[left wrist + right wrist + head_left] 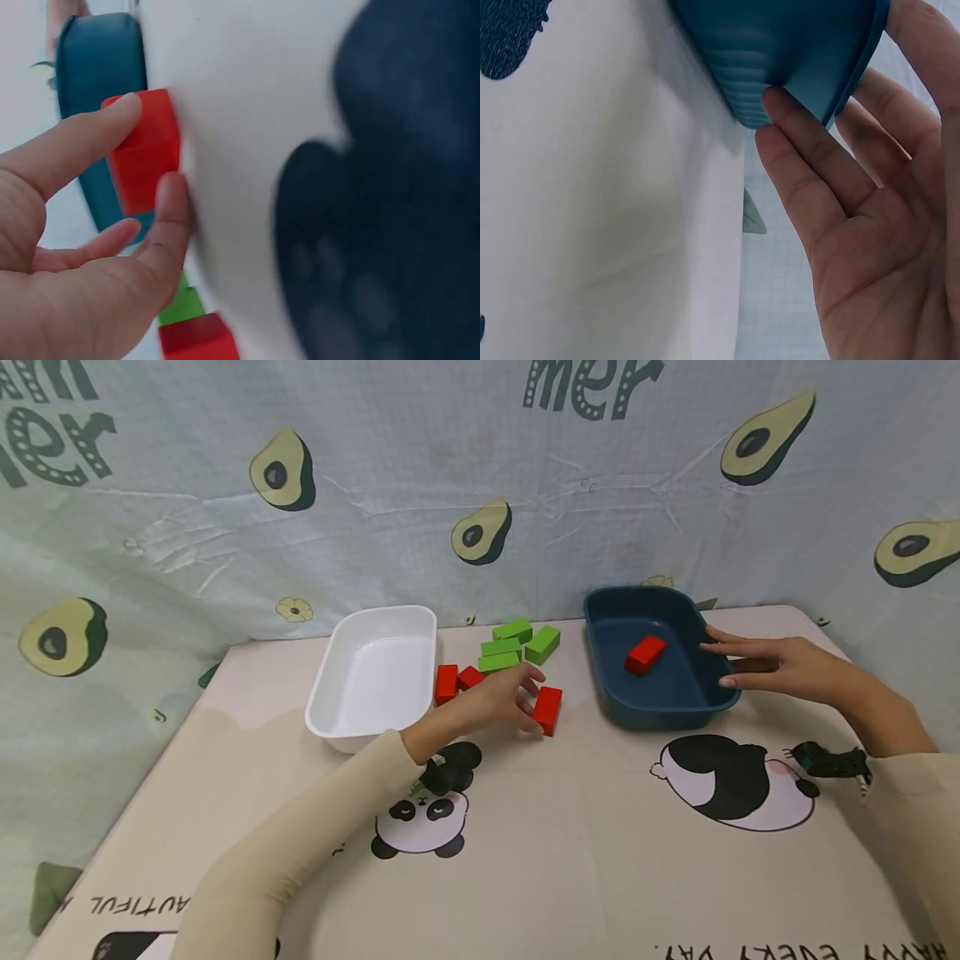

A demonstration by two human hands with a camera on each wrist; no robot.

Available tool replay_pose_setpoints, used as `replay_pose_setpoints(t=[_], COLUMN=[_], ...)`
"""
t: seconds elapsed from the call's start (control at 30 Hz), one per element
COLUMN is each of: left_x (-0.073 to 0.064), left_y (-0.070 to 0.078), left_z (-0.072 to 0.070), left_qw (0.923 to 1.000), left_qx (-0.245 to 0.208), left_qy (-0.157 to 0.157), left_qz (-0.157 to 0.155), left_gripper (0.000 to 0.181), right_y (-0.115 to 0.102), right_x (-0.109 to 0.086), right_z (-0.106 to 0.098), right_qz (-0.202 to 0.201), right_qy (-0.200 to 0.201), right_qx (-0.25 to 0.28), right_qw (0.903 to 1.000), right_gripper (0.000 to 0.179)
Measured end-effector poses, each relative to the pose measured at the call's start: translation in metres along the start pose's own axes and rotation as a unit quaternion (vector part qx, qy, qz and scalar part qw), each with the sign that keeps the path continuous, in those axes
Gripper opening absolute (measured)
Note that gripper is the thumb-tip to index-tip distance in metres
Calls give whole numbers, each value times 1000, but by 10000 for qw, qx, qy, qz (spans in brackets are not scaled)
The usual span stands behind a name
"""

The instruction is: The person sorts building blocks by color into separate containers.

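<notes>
My left hand [495, 700] reaches in beside a red block [548, 711] standing between the two bins. Seen from the left wrist, its thumb and a finger pinch that red block [146, 161] from two sides. My right hand [787, 668] rests at the right side of a dark blue bin [645, 714]. Fairly straight fingers touch the bin's outer wall [750, 71] in the right wrist view. Inside the bin lies another red block [645, 655].
A white bin [375, 735] stands at the left. Beside it lie a red block [446, 683], a second red block [471, 677] partly behind the left hand, and several green blocks [542, 645]. A patterned cloth [405, 560] hangs behind the table [540, 843].
</notes>
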State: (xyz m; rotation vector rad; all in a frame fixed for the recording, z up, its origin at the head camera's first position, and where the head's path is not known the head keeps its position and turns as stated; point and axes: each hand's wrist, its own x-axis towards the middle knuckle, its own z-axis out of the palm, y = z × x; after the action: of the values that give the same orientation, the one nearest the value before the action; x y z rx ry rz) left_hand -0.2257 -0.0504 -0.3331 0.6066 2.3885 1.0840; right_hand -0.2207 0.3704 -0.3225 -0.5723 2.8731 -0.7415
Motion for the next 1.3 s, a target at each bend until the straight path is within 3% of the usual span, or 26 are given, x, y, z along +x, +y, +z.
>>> replay_pose_setpoints(t=[0.13,0.27,0.43,0.53,0.87,1.3], left_x=[5,7,10,12,16,18], left_y=[-5,-9,-13,-15,-14,-15], left_z=[5,7,5,5,7,6], left_qw=[9994,9945,9777,9684,9674,9541], left_qx=[-326,-1007,-2026,-2413,-2444,-2906], left_qy=[-35,-264,-549,-632,-628,-598], left_qz=[-71,-95,-54,-11,-208,-397], left_gripper=[66,66,78,80,70,65], right_y=[1,2,1,1,2,3], right_x=[1,1,2,2,-1,1], right_z=[0,1,-1,-2,0,0], right_qz=[-23,-5,29,53,128,52], right_qy=[11,71,25,-24,2,-58], right_qx=[-47,-93,-111,-42,-104,124], right_qw=[10000,9999,9999,10000,9999,9999], right_gripper=[63,62,64,64,63,63])
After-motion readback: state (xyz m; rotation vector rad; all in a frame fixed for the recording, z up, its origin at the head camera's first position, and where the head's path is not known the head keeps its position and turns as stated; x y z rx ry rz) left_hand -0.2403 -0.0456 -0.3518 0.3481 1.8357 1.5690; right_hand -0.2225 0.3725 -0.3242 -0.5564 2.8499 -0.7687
